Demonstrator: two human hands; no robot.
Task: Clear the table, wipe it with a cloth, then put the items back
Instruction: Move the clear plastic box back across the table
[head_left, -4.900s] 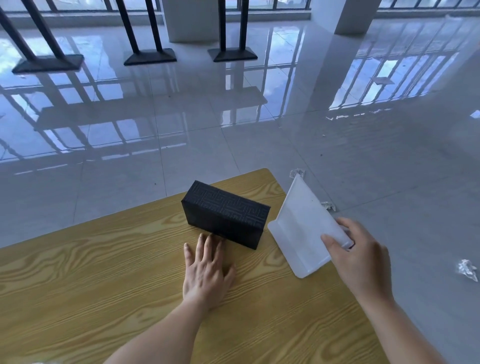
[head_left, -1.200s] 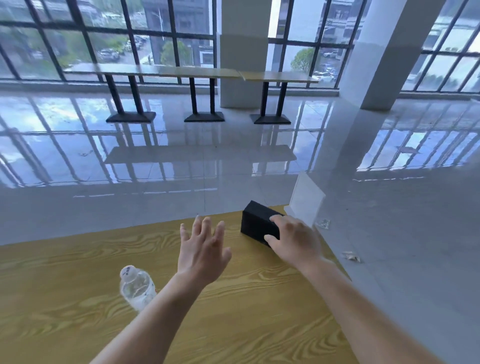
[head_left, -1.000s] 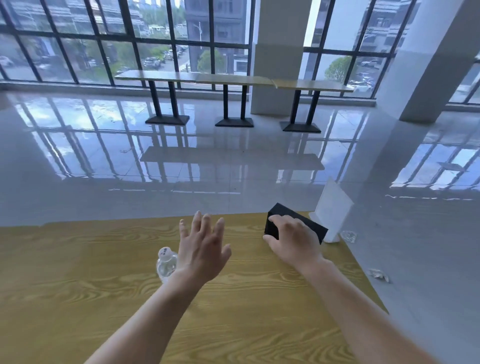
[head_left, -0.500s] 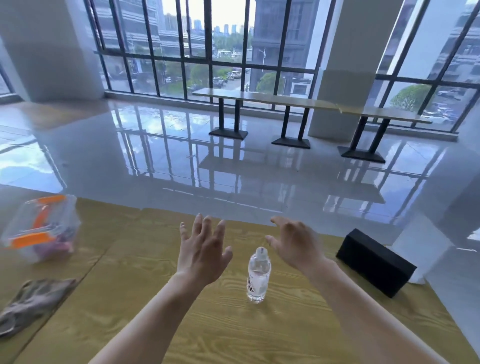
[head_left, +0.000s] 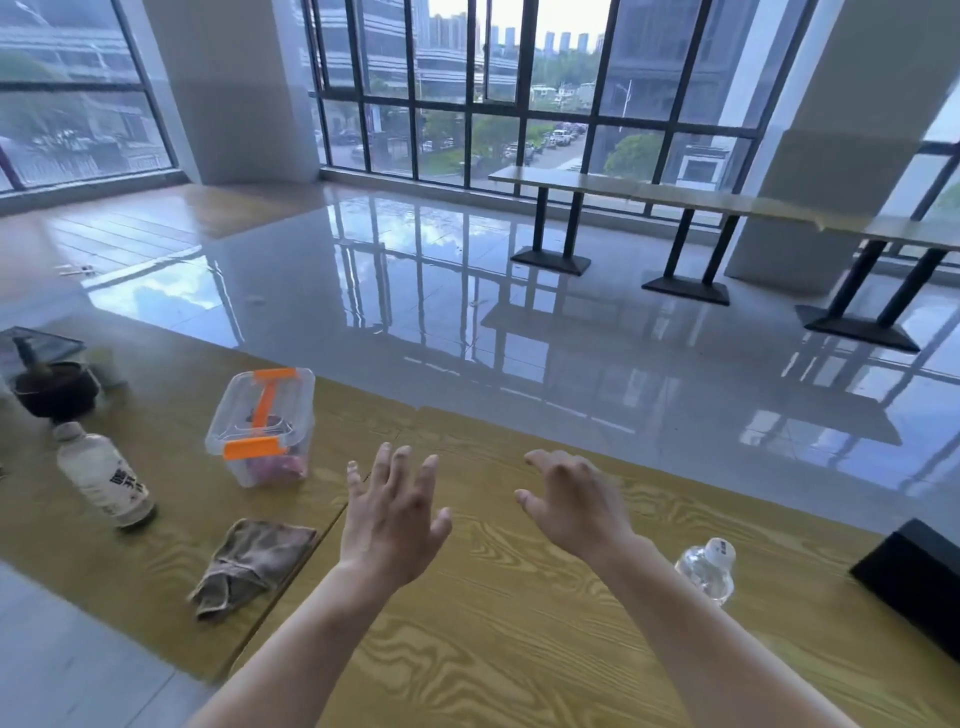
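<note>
Glossy grey floor tiles (head_left: 519, 338) and tall dark-framed windows (head_left: 519, 93) behind; up front, yellow wood-grain table tops (head_left: 493, 649) butted along a seam. At far left, dark round bowl (head_left: 54, 392) with a stick (head_left: 26, 353) standing in it, near the back edge. Just in front of that, white-labelled plastic bottle (head_left: 104, 475), upright, dark at its base. Further right, clear plastic box with orange latches and handle (head_left: 265, 428), lid on, something pinkish inside. Nearer the camera, crumpled grey-brown cloth (head_left: 252, 566), flat on the wood just left of the seam, untouched, below and left of the left hand (head_left: 392, 519). That hand raised over the table, fingers spread and straight, holding nothing. Beside it but apart, right hand (head_left: 576, 512), fingers loosely bent, likewise empty. Just right of the right forearm, small clear water bottle (head_left: 706, 569), upright, white cap. At the right edge, black rectangular box (head_left: 914, 582), partly cut off by the frame.
</note>
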